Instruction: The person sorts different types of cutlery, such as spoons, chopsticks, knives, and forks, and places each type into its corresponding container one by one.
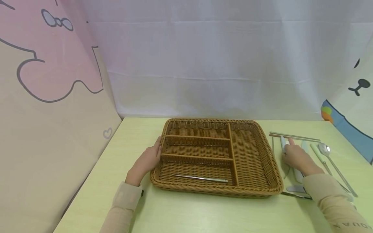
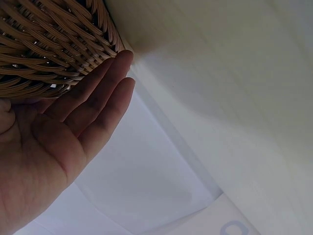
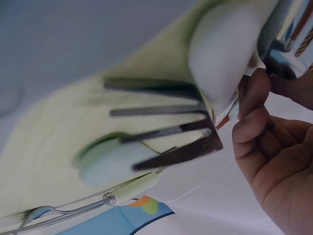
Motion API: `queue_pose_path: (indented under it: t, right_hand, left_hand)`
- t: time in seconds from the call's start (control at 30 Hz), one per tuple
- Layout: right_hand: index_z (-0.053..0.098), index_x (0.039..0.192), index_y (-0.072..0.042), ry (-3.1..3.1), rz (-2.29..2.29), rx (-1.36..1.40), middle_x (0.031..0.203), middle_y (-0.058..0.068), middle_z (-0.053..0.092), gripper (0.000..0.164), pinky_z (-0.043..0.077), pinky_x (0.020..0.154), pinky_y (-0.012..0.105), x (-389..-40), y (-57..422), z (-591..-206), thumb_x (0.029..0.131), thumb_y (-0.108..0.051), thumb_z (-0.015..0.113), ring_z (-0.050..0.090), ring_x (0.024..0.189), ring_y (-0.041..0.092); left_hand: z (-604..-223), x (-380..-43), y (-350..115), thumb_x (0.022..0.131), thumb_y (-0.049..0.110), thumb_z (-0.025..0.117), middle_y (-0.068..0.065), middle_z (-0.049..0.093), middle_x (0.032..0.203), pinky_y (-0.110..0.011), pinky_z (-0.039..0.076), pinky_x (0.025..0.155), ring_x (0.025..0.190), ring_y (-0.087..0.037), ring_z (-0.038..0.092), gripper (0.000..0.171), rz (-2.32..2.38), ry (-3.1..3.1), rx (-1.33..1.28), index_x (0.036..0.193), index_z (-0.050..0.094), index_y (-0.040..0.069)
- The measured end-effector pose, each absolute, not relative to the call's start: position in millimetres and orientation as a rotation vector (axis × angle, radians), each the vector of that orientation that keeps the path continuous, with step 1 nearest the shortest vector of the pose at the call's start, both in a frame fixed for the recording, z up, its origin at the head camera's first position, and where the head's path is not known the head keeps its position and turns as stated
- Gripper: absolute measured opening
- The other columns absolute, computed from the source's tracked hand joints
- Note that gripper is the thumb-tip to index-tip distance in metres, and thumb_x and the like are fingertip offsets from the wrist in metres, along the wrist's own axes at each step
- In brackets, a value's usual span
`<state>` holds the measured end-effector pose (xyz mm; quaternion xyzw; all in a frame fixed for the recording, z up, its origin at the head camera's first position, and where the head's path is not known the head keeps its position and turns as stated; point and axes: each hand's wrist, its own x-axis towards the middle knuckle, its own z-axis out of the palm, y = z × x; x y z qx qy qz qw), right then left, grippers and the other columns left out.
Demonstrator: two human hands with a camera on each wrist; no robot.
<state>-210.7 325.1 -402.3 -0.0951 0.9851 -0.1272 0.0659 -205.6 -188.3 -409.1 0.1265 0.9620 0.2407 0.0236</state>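
My left hand (image 1: 148,158) rests against the left side of a brown wicker cutlery tray (image 1: 193,157); the left wrist view shows its fingers (image 2: 105,95) straight along the weave. A thin metal utensil with a pale handle (image 1: 214,179) lies in the tray's front-left compartment. To the right of the tray, my right hand (image 1: 298,159) is among loose cutlery. In the right wrist view its curled fingers (image 3: 254,120) pinch a fork, whose dark tines (image 3: 161,129) point back toward the wrist. Beside it is a white rounded piece (image 3: 222,54). The fork's handle is mostly hidden.
Chopsticks (image 1: 294,136) lie behind the right hand. A long metal spoon (image 1: 324,149) and a green-handled utensil (image 1: 317,153) lie to its right. Near the tray's front right corner are a knife (image 1: 297,195) and a pale rounded piece (image 1: 295,188). Cloth hangs behind the table.
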Motion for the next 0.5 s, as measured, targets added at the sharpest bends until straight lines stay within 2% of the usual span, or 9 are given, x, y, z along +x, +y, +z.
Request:
queue_pose_path:
  t: [0.5]
  right_hand:
    - [0.044,0.069,0.004,2.997,-0.416,-0.294,0.057,0.011,0.047,0.008,0.040,0.046,0.038,-207.6,326.6,-405.8,0.076,0.005,0.046,0.043,0.050,0.022]
  left_hand:
    - [-409.0,-205.2,-187.7,0.101,0.018,0.026,-0.002,0.042,0.052,-0.030,0.042,0.045,0.038,-0.011,0.036,0.051,0.742,2.983,0.399,0.145,0.008,-0.001]
